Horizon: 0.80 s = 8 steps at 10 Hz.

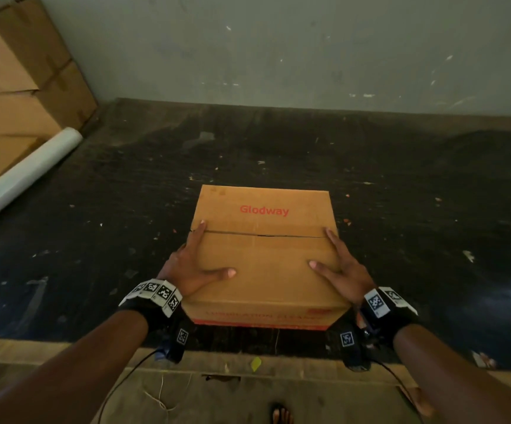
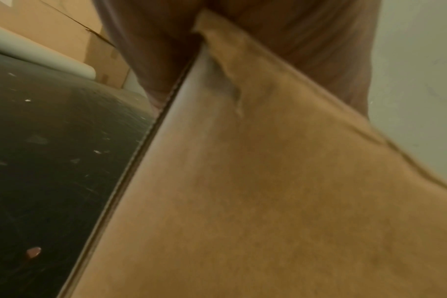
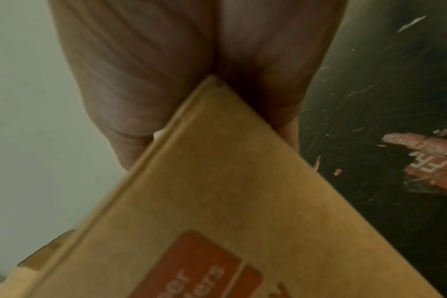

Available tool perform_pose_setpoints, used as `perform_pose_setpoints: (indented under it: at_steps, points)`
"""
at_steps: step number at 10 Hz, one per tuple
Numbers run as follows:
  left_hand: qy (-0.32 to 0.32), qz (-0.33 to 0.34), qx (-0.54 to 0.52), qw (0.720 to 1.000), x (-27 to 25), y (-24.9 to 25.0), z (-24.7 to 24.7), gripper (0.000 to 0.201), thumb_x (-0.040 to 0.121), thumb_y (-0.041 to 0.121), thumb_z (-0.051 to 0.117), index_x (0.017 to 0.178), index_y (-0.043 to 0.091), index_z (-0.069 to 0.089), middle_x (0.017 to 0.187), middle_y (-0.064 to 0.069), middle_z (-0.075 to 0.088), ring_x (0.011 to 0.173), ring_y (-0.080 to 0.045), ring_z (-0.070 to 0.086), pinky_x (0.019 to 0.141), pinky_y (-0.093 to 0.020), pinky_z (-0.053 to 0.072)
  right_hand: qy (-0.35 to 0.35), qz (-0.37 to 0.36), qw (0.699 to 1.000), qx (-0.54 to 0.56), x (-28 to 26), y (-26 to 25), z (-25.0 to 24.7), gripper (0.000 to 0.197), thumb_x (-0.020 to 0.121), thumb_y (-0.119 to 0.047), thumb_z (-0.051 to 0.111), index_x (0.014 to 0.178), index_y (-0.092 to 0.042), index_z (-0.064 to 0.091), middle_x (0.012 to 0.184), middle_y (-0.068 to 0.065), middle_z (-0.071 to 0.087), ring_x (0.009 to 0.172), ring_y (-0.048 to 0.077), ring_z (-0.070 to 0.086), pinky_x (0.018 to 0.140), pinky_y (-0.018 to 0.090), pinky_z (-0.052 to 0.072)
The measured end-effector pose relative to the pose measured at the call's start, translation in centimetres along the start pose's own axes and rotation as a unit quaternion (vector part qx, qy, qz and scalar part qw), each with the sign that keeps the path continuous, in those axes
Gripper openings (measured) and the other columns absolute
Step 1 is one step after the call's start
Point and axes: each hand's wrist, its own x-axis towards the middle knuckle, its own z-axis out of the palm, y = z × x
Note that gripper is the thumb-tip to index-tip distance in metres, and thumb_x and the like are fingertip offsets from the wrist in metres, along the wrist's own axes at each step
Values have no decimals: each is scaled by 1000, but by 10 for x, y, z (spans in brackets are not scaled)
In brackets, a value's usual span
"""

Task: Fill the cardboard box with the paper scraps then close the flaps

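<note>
The cardboard box (image 1: 263, 261) printed "Glodway" sits on the dark floor mat (image 1: 278, 148), its two top flaps folded down and meeting at a seam (image 1: 260, 234). My left hand (image 1: 213, 250) lies flat over the box's near left corner, thumb on the near flap and index finger straight along the left edge. My right hand (image 1: 323, 249) mirrors it on the near right corner. In the wrist views the left palm (image 2: 153, 40) and right palm (image 3: 166, 60) straddle the box corners (image 2: 268, 181) (image 3: 230, 191). What is inside the box is hidden.
Large stacked cartons (image 1: 18, 87) and a white roll (image 1: 24, 175) stand at the back left against the wall. Small scraps (image 1: 468, 255) dot the mat. A torn red-printed piece (image 3: 426, 161) lies right of the box. A yellow scrap (image 1: 255, 364) lies near my foot (image 1: 281, 416).
</note>
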Motion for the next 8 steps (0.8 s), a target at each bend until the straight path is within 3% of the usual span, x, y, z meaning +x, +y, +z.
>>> perform_pose_setpoints:
  at_steps: [1, 2, 4, 7, 8]
  points:
    - [-3, 15, -1, 1000, -7, -8, 2, 132, 63, 80, 74, 150, 55, -22, 166, -3, 23, 145, -32, 37, 116, -53, 31, 22, 26, 998, -55, -16, 7, 12, 86, 75, -87, 52, 132, -82, -13, 163, -3, 30, 138, 41, 43, 114, 69, 22]
    - [0, 28, -7, 1000, -14, -15, 4, 128, 62, 82, 73, 147, 61, -21, 166, -1, 24, 144, -31, 38, 115, -53, 32, 49, 38, 993, -100, -24, 14, 22, 83, 68, -97, 37, 126, -83, -21, 162, -5, 33, 139, 42, 43, 115, 72, 9]
    - [7, 30, -5, 1000, -14, -14, 2, 128, 56, 89, 70, 145, 65, -19, 165, -1, 26, 144, -32, 39, 115, -56, 34, 62, 46, 990, -119, -31, 7, 25, 80, 77, -92, 37, 126, -81, -25, 161, -2, 37, 137, 41, 45, 117, 69, 13]
    - [-13, 47, -19, 999, -16, -18, -4, 107, 70, 85, 59, 141, 71, -20, 167, -5, 22, 144, -37, 38, 115, -59, 33, 16, 46, 996, -75, -42, -6, 20, 89, 62, -100, 37, 123, -83, -26, 164, 3, 30, 136, 44, 45, 113, 70, 22]
    - [52, 51, -85, 994, -28, -33, -18, 90, 88, 66, 61, 145, 72, -8, 164, -6, 25, 142, -38, 38, 111, -65, 34, 53, 41, 998, 12, -62, -5, 10, 81, 70, -97, 36, 122, -84, -25, 166, 3, 24, 133, 46, 47, 112, 68, 28]
